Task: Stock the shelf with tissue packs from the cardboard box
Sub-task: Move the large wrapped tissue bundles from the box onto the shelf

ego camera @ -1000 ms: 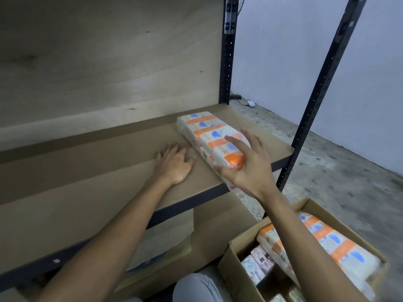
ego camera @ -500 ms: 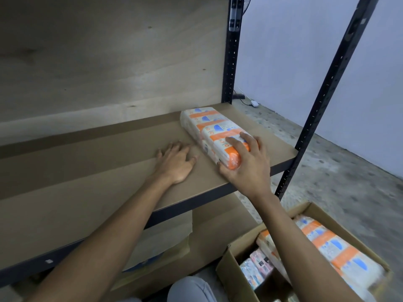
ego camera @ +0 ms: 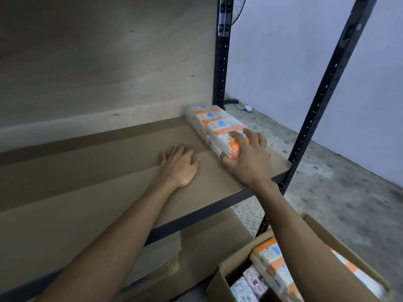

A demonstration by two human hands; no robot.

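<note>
My left hand [ego camera: 180,168] lay flat, fingers spread, on the shelf [ego camera: 98,188]. Beside it the tissue pack [ego camera: 212,125] sat at the shelf's right end, my right hand [ego camera: 250,158] curled over its near end. I judged it light, soft, probably slick in its wrap: grip across the width. The cardboard box [ego camera: 222,280] stood lower right.
</note>
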